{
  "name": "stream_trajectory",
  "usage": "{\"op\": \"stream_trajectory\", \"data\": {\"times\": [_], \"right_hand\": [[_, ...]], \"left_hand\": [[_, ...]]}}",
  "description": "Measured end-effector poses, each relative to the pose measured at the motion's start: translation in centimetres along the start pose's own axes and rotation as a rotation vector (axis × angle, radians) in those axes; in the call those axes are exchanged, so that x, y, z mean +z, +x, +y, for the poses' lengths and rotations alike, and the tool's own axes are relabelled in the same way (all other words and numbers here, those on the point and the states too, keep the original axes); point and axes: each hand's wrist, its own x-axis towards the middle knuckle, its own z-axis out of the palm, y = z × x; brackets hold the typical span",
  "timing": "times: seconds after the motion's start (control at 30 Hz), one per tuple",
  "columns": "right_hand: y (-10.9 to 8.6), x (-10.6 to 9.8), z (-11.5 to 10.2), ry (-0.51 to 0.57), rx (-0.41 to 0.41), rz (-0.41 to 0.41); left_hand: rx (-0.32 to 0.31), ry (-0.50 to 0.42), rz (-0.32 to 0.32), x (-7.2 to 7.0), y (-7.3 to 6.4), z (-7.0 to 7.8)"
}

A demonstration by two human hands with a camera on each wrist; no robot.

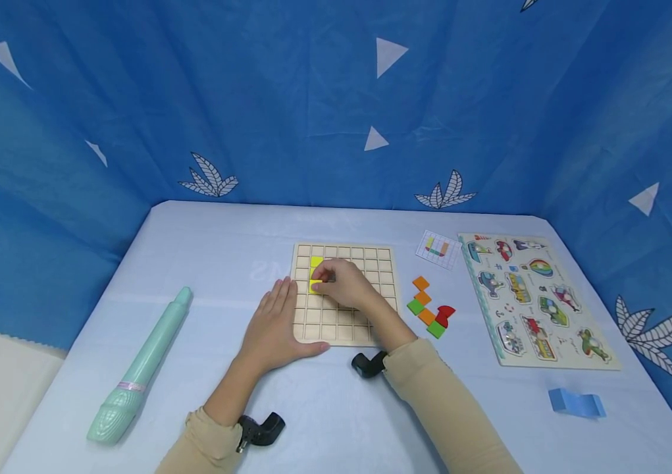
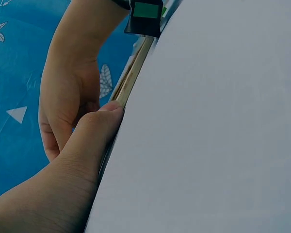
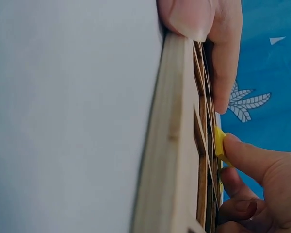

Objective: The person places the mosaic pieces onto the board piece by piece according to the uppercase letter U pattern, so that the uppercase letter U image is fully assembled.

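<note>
Fingers and thumb of the right hand point(image 1: 343, 282) are pinching a flat yellow tile point(image 1: 314, 287) at the left part of a pale wooden board point(image 1: 326, 334) ruled into square cells, with another yellow piece point(image 1: 316, 261) lying just beyond. The left hand point(image 1: 272, 329) is resting against the board, its straight fingers together at the left edge and its thumb spread apart to the near edge, while orange, green and red pieces point(image 1: 426, 316) are lying to the right.
</note>
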Motion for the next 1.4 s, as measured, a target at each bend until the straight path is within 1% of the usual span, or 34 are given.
{"op": "stream_trajectory", "data": {"times": [0.47,0.67,0.9,1.23,1.4], "right_hand": [[-0.05,-0.03,0.37,0.002,-0.009,0.043],[-0.04,-0.07,0.34,-0.002,-0.008,0.046],[-0.03,-0.11,0.23,-0.01,-0.007,0.036],[0.14,0.13,0.46,-0.001,-0.02,0.039],[0.06,0.17,0.61,0.017,-0.027,0.043]], "left_hand": [[-0.001,0.013,-0.013,0.09,0.13,0.04],[-0.009,0.008,-0.018,0.04,0.15,0.12],[0.007,-0.004,0.014,-0.09,0.07,0.14],[0.01,-0.008,0.027,-0.1,-0.03,0.16],[0.008,-0.005,0.019,0.02,-0.03,0.16]]}}
